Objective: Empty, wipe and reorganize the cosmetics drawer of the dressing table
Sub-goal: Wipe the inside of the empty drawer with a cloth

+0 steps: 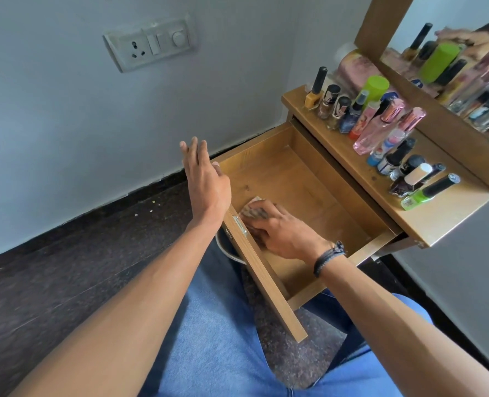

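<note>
The wooden drawer (309,179) of the dressing table is pulled out, and its inside holds only a cloth. My right hand (283,230) presses a small patterned cloth (250,210) flat on the drawer floor, in the near left corner behind the drawer front (263,279). My left hand (206,176) hovers above the drawer's left corner with straight fingers and holds nothing. Several cosmetics bottles (380,127) stand and lie in a row on the table top (443,216) to the right.
A mirror (466,64) leans at the back of the table top and reflects the bottles. A wall socket (148,44) sits on the grey wall at left. Dark floor lies below, and my knees in blue jeans (223,339) are under the drawer.
</note>
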